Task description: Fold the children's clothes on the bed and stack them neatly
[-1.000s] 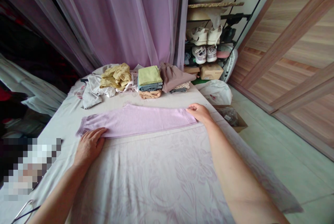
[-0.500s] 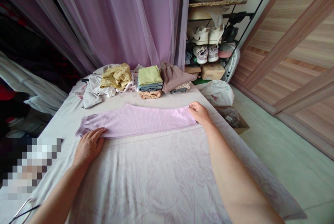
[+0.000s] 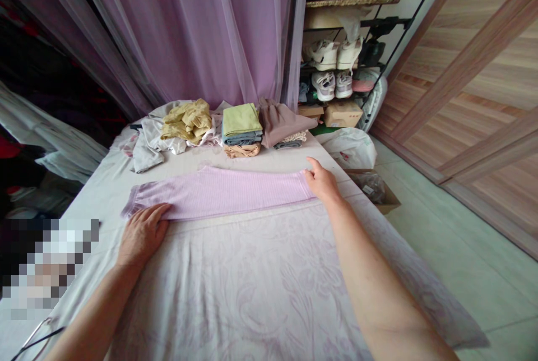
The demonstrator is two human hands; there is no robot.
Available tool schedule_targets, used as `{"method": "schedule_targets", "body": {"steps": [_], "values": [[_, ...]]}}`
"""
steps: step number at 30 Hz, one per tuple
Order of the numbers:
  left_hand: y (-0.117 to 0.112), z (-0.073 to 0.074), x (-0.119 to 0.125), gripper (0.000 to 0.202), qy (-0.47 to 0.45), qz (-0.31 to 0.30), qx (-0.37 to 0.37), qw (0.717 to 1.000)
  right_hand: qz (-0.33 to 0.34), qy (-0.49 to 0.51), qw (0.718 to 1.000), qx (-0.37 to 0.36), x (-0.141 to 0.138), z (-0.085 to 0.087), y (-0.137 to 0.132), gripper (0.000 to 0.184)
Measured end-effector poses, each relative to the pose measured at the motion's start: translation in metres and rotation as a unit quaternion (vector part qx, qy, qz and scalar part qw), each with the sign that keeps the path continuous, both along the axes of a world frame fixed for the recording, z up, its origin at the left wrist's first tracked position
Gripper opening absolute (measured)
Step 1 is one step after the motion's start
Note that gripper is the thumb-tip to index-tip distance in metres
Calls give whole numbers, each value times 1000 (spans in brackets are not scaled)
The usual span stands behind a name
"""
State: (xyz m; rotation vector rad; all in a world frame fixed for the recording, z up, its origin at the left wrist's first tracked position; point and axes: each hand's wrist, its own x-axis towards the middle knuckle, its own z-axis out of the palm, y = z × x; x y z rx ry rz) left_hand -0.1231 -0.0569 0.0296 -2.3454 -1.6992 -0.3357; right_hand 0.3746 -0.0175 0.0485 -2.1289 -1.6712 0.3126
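A pair of lilac, finely striped trousers lies flat across the bed, folded lengthwise, with a gathered end at the left and a straight hem at the right. My left hand rests open on the near left edge, its fingers flat on the cloth. At the hem end is my right hand, its index finger stretched away and the thumb near the fabric. Its lower fingers are partly hidden, but no grip on the cloth shows.
Beyond the trousers stand a folded clothes stack, a mauve garment and a crumpled mustard garment. A purple curtain hangs behind. Right of the bed are a shoe rack, a plastic bag and an open carton.
My right hand has let go of the hem corner; its index finger has lifted and straightened. My left hand and the trousers stay in place.
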Motion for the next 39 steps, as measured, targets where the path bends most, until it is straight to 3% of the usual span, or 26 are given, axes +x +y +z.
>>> {"method": "schedule_targets", "body": {"steps": [17,21,23,25,28,32,39], "values": [[-2,2,3,47,-18,-14,6,1000,-32,-55,998,-20,-5,-7,-5,54],[-4,2,6,52,-23,-18,-16,999,-14,-87,994,71,-6,-5,-4,51],[-4,2,8,54,-19,-17,-34,999,35,-102,984,143,-11,-5,-2,49],[-4,1,8,56,-12,-10,-52,999,105,-118,973,169,-20,-7,-2,49],[-3,-1,9,57,-5,3,-79,997,173,-164,967,91,-35,-17,-3,53],[-3,-5,9,56,-12,23,-106,994,171,-223,959,-29,-43,-32,-7,56],[0,-12,5,54,-33,25,-99,994,164,-255,952,-27,-41,-38,-7,56]]}}
